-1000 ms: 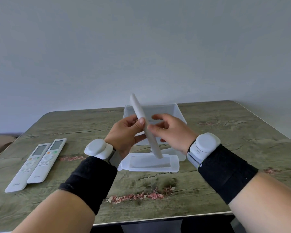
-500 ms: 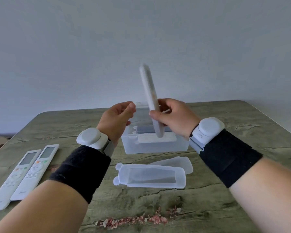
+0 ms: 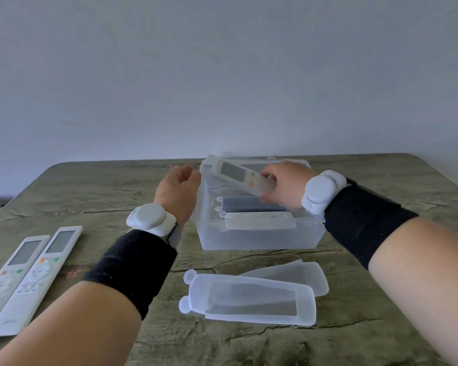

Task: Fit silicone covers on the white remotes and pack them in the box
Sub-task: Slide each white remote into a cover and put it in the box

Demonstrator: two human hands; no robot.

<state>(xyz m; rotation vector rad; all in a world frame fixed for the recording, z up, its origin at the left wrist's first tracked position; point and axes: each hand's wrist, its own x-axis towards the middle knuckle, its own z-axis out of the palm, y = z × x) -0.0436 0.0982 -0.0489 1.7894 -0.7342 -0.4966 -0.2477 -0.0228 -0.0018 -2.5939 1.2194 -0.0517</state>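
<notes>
We see the white remote in its translucent silicone cover (image 3: pixel 239 177) tilted over the frosted clear plastic box (image 3: pixel 257 237). Its long axis slants, with the screen end at the far left and the face up. The right hand (image 3: pixel 283 187) grips the button end and hides it. The left hand (image 3: pixel 179 192) hovers beside the box, loosely curled and empty. The remote's outline is blurred.

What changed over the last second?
The left hand let go of the white remote in its translucent silicone cover and now hangs open beside the clear plastic box. The right hand alone grips that remote and has swung it from upright to a shallow tilt, screen up, down over the box opening. Unchanged: two bare white remotes at the left, two empty translucent covers in front of the box.
</notes>
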